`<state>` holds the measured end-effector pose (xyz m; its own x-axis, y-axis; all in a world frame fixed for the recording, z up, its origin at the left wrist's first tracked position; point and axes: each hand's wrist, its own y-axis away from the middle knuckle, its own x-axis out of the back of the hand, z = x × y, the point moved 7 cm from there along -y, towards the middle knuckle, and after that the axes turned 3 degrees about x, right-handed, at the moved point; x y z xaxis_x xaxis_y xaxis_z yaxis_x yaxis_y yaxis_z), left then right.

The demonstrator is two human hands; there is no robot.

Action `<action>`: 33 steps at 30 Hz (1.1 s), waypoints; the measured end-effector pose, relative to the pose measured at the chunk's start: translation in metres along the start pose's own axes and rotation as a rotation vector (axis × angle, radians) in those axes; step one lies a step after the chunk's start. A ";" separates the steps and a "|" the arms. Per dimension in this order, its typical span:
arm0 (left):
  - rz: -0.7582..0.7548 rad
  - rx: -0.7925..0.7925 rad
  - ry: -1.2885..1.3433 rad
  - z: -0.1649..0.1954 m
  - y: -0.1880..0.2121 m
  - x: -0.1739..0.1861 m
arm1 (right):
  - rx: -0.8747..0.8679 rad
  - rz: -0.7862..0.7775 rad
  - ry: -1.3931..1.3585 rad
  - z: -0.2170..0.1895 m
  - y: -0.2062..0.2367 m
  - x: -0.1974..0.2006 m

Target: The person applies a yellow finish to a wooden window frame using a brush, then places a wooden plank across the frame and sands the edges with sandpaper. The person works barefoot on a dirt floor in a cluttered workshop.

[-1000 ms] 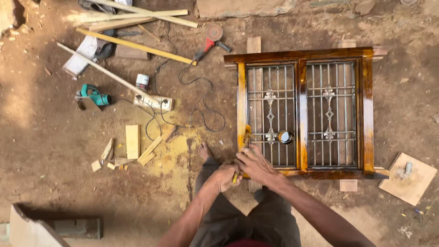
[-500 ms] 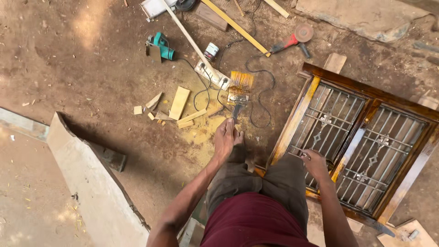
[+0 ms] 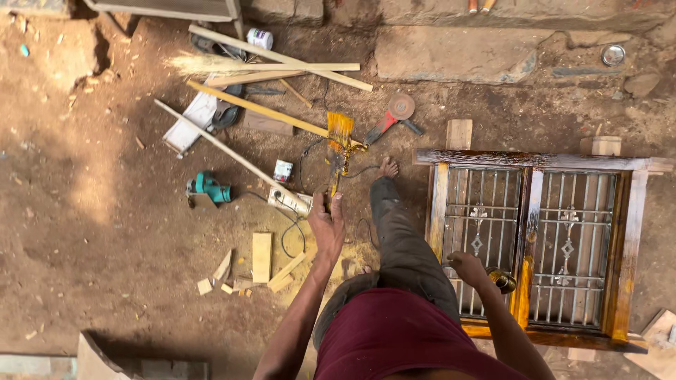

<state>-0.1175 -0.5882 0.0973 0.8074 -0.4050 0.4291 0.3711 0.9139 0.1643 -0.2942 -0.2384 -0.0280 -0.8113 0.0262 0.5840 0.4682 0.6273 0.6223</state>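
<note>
My left hand (image 3: 326, 226) grips the handle of a paintbrush (image 3: 339, 144) with yellow, varnish-wet bristles, held out in front over the dirt ground. My right hand (image 3: 467, 270) holds a small tin can (image 3: 501, 280) over the window frame. The wooden window frame (image 3: 533, 243), with two panels of metal grille, lies flat on blocks to my right; parts of its wood look wet and amber. My leg in grey trousers (image 3: 399, 236) steps forward beside the frame.
Long wood strips (image 3: 274, 67), an angle grinder (image 3: 391, 118), a teal power tool (image 3: 205, 188), a power strip (image 3: 289, 200) with cables, a small tin (image 3: 282, 170) and wood offcuts (image 3: 260, 259) litter the ground to the left. A stone slab (image 3: 451, 53) lies at the top.
The view has swung so the frame now lies level on my right. My left hand has raised the brush further forward. My right hand now holds the tin over the frame.
</note>
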 end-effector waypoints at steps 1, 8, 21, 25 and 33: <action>-0.029 0.001 -0.076 0.005 -0.025 -0.012 | 0.038 -0.066 0.023 -0.012 -0.025 0.009; -0.207 -0.111 0.169 0.101 -0.187 -0.115 | -0.161 0.293 -0.246 -0.015 -0.168 0.174; -0.808 0.231 0.754 0.106 -0.418 -0.348 | -0.353 0.632 -0.503 -0.002 -0.276 0.326; -0.950 0.434 0.715 0.084 -0.444 -0.392 | -0.667 0.398 -0.358 -0.028 -0.300 0.295; -0.806 0.671 0.240 0.088 -0.537 -0.508 | -0.657 0.442 -0.321 -0.037 -0.413 0.367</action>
<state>-0.7676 -0.8705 -0.1305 0.5336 -0.8226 -0.1966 0.5657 0.1742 0.8060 -0.7727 -0.5169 -0.0517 -0.5195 0.4441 0.7300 0.7926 -0.0688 0.6059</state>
